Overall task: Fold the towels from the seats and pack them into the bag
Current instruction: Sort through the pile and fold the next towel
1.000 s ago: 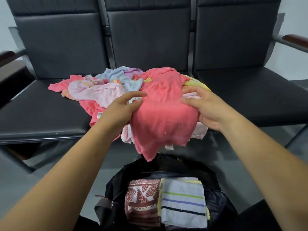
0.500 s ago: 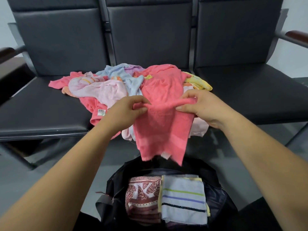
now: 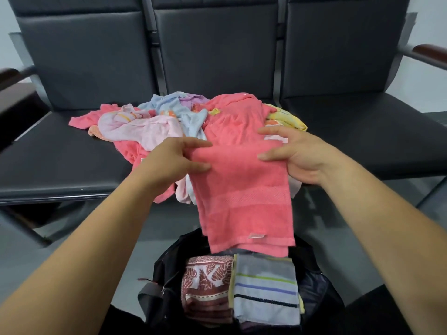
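Towels in pale pink, pale blue, lilac and yellow lie heaped across the left and middle cushions of a row of black padded seats, where a person stands over them handling a coral towel. Its far end rests on top of the heap and the rest drapes over the near edge of the seat. The left hand grasps the coral towel at its left edge, fingers on the far side of a crosswise fold and thumb on the near side, pinching the cloth between them. The right hand grips the right edge of the same fold, with its fingers reaching over the far side and the thumb pressed on the near side. Below the two hands the coral towel hangs free, and its near hem, which carries a small sewn label, sits just above the open mouth of a black bag on the grey floor at the person's feet. Two folded towels lie side by side inside the bag, touching: a rust-and-white leaf-patterned towel on the left and a grey-blue striped towel with green, blue and black lines on the right. A yellow towel pokes out at the right side of the heap, just beyond the right hand. A wood-topped armrest stands at the far right end of the seats.
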Demonstrator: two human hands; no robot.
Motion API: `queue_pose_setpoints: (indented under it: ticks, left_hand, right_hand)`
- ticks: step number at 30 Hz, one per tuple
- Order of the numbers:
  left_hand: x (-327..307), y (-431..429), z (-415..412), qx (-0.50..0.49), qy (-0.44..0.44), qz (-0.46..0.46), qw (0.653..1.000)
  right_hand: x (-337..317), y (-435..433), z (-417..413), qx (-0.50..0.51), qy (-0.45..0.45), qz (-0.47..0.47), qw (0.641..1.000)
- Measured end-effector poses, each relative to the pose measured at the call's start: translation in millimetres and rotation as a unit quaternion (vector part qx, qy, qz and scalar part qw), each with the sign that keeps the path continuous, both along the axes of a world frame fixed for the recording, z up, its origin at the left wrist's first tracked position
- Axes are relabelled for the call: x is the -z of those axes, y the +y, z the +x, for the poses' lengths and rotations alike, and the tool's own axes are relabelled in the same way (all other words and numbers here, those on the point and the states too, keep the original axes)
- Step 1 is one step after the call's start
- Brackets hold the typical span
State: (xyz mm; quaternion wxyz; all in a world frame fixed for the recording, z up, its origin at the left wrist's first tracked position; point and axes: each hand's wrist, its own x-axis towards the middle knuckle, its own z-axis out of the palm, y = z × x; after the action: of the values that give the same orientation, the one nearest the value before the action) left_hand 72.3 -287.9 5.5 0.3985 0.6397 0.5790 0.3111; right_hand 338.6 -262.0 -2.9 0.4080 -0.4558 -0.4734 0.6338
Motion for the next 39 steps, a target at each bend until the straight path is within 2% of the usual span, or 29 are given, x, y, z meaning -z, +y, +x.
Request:
queue_pose_setpoints:
  ticks: [1, 2, 3, 4, 7, 11, 15, 17, 19, 20, 23, 26, 28, 29, 31, 33, 35, 39]
  left_hand:
    - [-0.2, -0.8, 0.5, -0.008, 0.099, 0.047, 0.994]
    - [0.5, -1.0, 1.6, -0.011, 0.149, 0.077, 0.986]
    - [1.2, -1.7, 3.0, -0.012, 0.164, 0.088, 0.982]
    - [3.6, -0.9, 3.7, -0.012, 0.164, 0.092, 0.982]
    - [6.6, 0.8, 1.9, -0.022, 0.130, 0.081, 0.988]
    - [8.2, 2.8, -2.0, -0.054, -0.042, 0.033, 0.997]
    - [10.0, 5.6, -1.5, -0.101, -0.145, 0.009, 0.984]
    - [11.2, 6.4, -1.2, -0.095, -0.186, -0.015, 0.978]
    - [12.0, 5.8, -2.3, -0.056, -0.168, -0.018, 0.984]
    - [12.1, 5.0, -3.6, -0.036, -0.130, -0.006, 0.991]
    - [11.9, 5.5, -7.7, -0.029, 0.045, 0.068, 0.996]
    - [14.2, 3.9, -8.4, -0.047, 0.169, 0.127, 0.976]
    - [15.5, 4.2, -9.5, -0.058, 0.200, 0.148, 0.967]
    - [16.0, 4.3, -9.9, -0.058, 0.210, 0.158, 0.963]
    - [17.8, 3.6, -9.9, -0.050, 0.231, 0.174, 0.956]
    - [21.1, 2.9, -11.1, -0.048, 0.225, 0.180, 0.956]
    - [25.2, 0.4, -13.1, -0.055, 0.185, 0.167, 0.967]
    - [43.8, -8.6, -16.7, -0.094, 0.142, 0.141, 0.975]
  right_hand:
    - [0.7, 1.2, 0.6, 0.011, -0.100, 0.043, 0.994]
    - [1.0, 1.6, -0.2, 0.026, -0.186, 0.081, 0.979]
    - [3.2, 2.8, -1.4, 0.033, -0.229, 0.106, 0.967]
    - [6.0, 4.1, -3.1, 0.034, -0.237, 0.112, 0.964]
    - [15.2, 7.5, -5.6, 0.036, -0.211, 0.104, 0.971]
    - [17.3, 5.6, -5.5, 0.034, -0.150, 0.105, 0.982]
    - [11.3, 1.4, -9.3, 0.053, -0.104, 0.090, 0.989]
    - [10.1, 0.9, -10.5, 0.086, -0.052, 0.063, 0.993]
    - [8.3, -0.1, -10.5, 0.108, 0.031, 0.005, 0.994]
    - [7.5, -0.2, -9.2, 0.109, 0.069, -0.023, 0.991]
    - [6.2, -0.3, -4.8, 0.063, 0.108, -0.055, 0.991]
    - [8.9, -1.5, -6.2, 0.011, 0.043, -0.018, 0.999]
    - [12.4, -3.5, -9.8, -0.007, -0.071, 0.038, 0.997]
    - [14.3, -3.7, -11.2, -0.004, -0.159, 0.079, 0.984]
    - [16.0, -5.9, -14.2, 0.017, -0.323, 0.152, 0.934]
    - [17.1, -7.5, -16.2, 0.045, -0.401, 0.197, 0.893]
    - [19.7, -6.8, -16.9, 0.062, -0.392, 0.205, 0.894]
    - [42.3, -14.4, -31.2, 0.038, -0.263, 0.130, 0.955]
